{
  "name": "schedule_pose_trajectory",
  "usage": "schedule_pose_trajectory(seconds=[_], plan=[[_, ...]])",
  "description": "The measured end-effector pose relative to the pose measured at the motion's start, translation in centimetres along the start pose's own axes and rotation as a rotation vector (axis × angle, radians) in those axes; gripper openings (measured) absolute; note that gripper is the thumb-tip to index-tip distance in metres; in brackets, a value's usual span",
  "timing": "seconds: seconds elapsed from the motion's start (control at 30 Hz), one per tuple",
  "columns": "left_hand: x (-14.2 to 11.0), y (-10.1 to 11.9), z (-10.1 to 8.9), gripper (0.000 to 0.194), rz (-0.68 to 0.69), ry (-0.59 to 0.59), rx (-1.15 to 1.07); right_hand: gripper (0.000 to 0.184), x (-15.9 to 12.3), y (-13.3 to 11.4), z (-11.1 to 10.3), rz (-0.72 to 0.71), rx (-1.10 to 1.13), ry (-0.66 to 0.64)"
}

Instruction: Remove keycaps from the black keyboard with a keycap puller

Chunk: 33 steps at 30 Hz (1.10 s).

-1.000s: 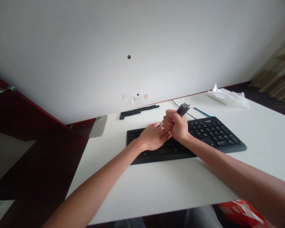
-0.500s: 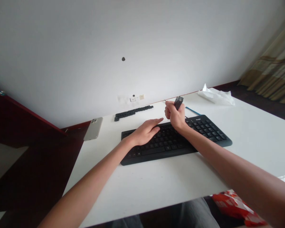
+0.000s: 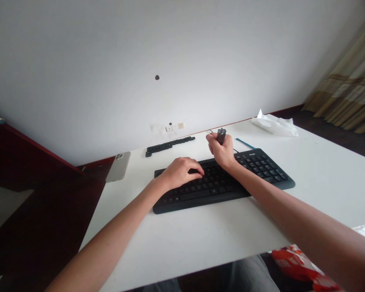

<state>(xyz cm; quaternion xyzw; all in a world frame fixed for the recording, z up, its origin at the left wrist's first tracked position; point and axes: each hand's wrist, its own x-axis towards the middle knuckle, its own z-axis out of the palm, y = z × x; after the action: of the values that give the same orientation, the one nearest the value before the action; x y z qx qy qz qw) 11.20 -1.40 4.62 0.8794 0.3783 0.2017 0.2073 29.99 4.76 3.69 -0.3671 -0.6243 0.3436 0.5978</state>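
A black keyboard [image 3: 197, 194] lies across the white table. My left hand [image 3: 180, 172] rests over its left half, thumb and forefinger bent together in a pinch at the keys; whatever is between the tips is too small to make out. My right hand [image 3: 223, 152] is a fist around a tool with a dark handle [image 3: 221, 137], held upright above the keyboard's back edge. The tool's lower end is hidden by the hand. Behind the keyboard, loose black keycaps [image 3: 167, 147] stand in rows near the wall.
A phone [image 3: 118, 167] lies face down at the table's left edge. Beyond my right hand are a blue stick-like tool [image 3: 245, 143] and a crumpled white plastic bag [image 3: 275, 123]. A wall socket [image 3: 180, 125] sits behind the table [image 3: 176, 239].
My left hand has gone from fingers stretched out to a pinch lower over the keys. My right hand has shifted slightly left and down, and the tool stands straighter.
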Motion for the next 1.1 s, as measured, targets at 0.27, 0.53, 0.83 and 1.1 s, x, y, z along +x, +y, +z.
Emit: schedule_pose_trajectory(seconds=[0.27, 0.53, 0.83, 1.1], plan=[[-0.1, 0.1, 0.1, 0.008, -0.075, 0.076, 0.043, 0.044, 0.0, 0.3, 0.1, 0.005, -0.025, 0.003], [0.1, -0.4, -0.8, 0.011, -0.118, 0.134, 0.118, 0.045, -0.1, 0.4, 0.1, -0.003, -0.049, 0.021], [-2.0, -6.3, -4.6, 0.014, -0.464, 0.116, 0.54, 0.044, -0.1, 0.5, 0.0, 0.038, -0.063, 0.025], [-2.1, -7.2, -3.7, 0.012, -0.36, 0.159, 0.576, 0.043, 0.1, 0.3, 0.1, 0.039, -0.079, 0.026]])
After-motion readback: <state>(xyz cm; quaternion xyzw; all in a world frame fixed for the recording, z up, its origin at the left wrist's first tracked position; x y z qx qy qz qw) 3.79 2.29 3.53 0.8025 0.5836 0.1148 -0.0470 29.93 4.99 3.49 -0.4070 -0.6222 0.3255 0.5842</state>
